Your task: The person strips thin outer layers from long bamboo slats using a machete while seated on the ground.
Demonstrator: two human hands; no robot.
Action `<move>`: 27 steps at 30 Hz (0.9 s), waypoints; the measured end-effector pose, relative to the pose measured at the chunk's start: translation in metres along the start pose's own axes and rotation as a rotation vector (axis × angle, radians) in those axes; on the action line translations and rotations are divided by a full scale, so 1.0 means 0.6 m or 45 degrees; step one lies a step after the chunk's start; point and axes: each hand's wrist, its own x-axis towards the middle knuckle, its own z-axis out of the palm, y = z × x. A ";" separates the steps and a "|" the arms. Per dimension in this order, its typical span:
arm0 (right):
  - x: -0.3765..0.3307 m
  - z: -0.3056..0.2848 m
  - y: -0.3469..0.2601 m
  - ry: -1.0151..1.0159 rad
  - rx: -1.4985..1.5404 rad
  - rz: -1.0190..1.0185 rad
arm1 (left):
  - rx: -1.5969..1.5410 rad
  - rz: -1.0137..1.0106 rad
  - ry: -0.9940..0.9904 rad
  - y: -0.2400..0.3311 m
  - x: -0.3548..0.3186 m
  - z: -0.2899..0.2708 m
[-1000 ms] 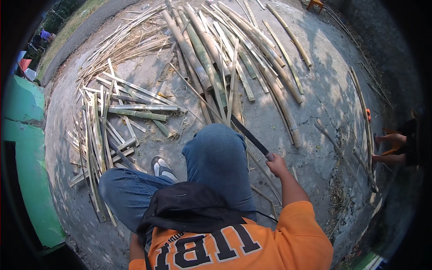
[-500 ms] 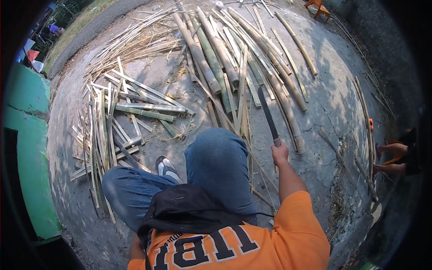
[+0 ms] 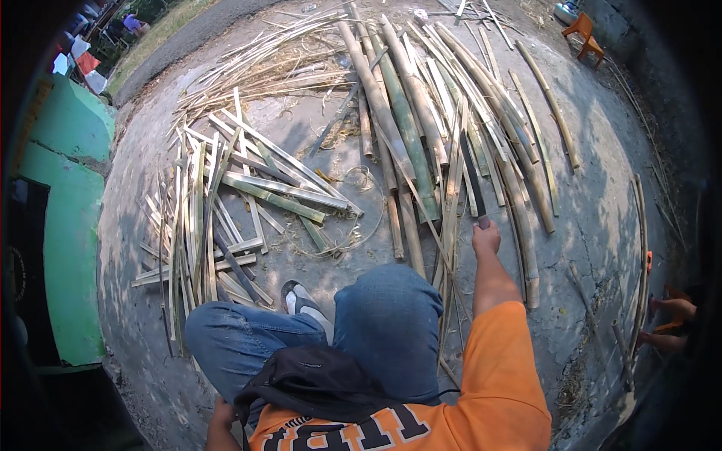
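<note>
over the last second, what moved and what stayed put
The right hand kept its grip on the long knife and swung it from slanting up-left, over the knee, to pointing away across the bamboo poles. The split bamboo strips on the left, and the left hand low by the hip, stayed put.

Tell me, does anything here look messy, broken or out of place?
Nothing looks damaged by accident. Split bamboo strips lie scattered crisscross on the concrete ground, beside whole bamboo poles laid roughly parallel. The right hand grips a long dark blade over the poles. The left hand is mostly hidden.
</note>
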 end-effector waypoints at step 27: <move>0.141 0.095 0.020 -0.179 -0.130 0.044 | 0.305 0.202 0.233 0.222 -0.161 -0.054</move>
